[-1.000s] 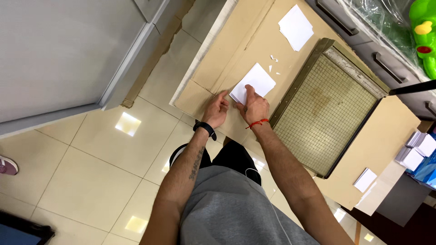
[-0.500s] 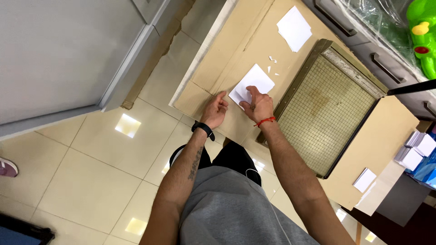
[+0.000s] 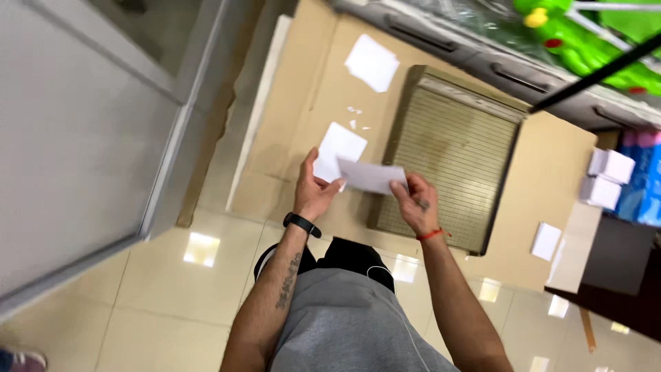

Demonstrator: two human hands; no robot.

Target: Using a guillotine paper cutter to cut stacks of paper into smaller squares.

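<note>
Head view: folded white paper (image 3: 372, 176) between both hands' fingers (image 3: 403, 191).

Person: grey shirt (image 3: 344, 331), black shorts (image 3: 354, 255); black wristband (image 3: 301, 224) on left wrist, red cord (image 3: 431, 235) on right; forearm tattoo (image 3: 287, 281).

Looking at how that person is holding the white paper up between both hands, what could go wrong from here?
The folded white paper is pinched only at its ends, by the left hand and the right hand, so it might slip or crease unevenly. Held in the air above the cardboard sheet, it has no firm backing. The small paper scraps and the white square lying loose below could probably be scattered by a dropped sheet.
</note>
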